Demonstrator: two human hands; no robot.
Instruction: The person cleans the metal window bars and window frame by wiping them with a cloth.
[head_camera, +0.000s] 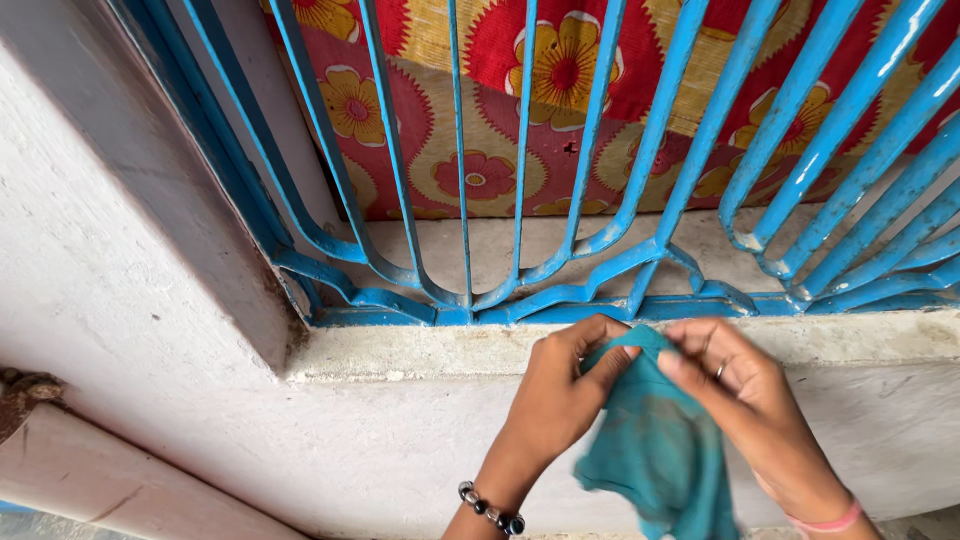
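Note:
A teal cloth (655, 445) hangs between my two hands in front of a whitewashed window sill (420, 350). My left hand (565, 385), with a beaded bracelet on the wrist, pinches the cloth's upper edge. My right hand (740, 385), wearing a ring and a pink wristband, grips the same top edge from the other side. Both hands sit just below the blue metal window grille (520, 290). The cloth's lower part droops down and is blurred.
Behind the grille hangs a red and yellow flowered curtain (520, 130). A thick white wall (110, 260) juts out on the left of the window recess. A pinkish ledge (110, 480) runs at the lower left.

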